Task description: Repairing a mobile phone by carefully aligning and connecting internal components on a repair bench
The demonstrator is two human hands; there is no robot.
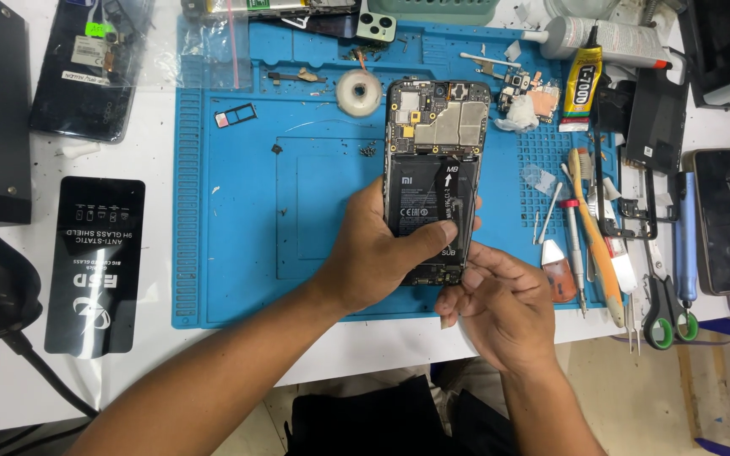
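Phone: opened phone (433,181), back cover off, lying near the blue mat's (238,253) front edge.
Left hand (378,253): wrapped around its left side, thumb across the battery.
Right hand (500,304): fingers pinching its bottom edge.

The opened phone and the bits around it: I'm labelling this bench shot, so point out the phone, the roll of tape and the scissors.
Opened phone (437,127): head view, on its exposed circuit board.
Roll of tape (358,91): head view, on the white ring.
Scissors (667,317): head view, on the green-edged handles.
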